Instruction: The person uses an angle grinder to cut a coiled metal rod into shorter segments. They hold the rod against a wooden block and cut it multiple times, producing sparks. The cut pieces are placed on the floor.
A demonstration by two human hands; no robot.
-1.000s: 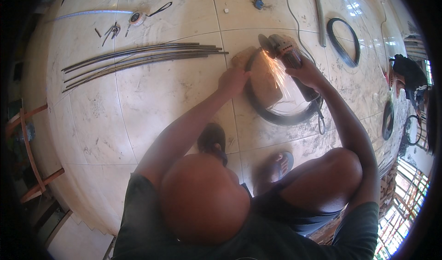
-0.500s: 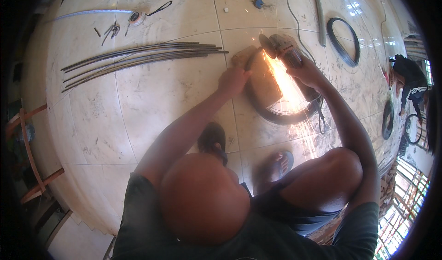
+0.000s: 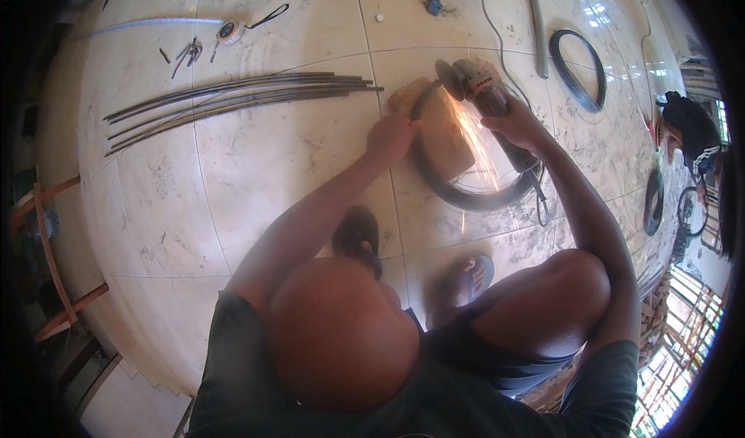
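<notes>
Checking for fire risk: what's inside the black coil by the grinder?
Inside the coil, a brown block, pale floor and flying sparks show. What lies directly beneath the block is covered.

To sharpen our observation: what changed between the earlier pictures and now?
The bright orange sparks swelled, then thinned. A thin dark hoop near the co-worker shifted slightly left. The right hand still grips the dark angle grinder; the left hand stays at the black ring-shaped coil. Dark metal rods lie unmoved.
</notes>
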